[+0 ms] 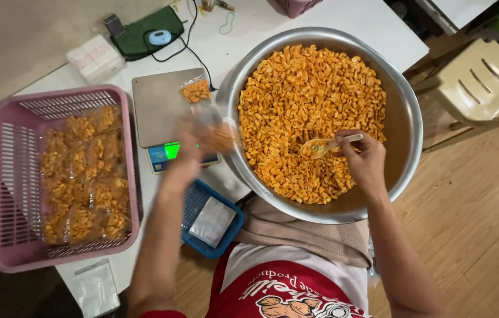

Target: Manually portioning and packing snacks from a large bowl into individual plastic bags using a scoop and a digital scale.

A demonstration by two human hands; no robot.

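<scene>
Fingers of the right hand (367,162) pinch a spoon (325,145) over the nuts (311,100); left hand (193,154), blurred, grasps a bag (217,136), so level each scoop beside that bag's mouth.

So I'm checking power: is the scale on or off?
On: the scale shows a lit green display at its front edge, beside the blurred left hand.

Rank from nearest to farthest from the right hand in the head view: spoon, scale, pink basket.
1. Spoon: held in the right hand, over the nuts in the metal bowl.
2. Scale: left of the bowl, on the table.
3. Pink basket: far left, holding filled bags.
</scene>
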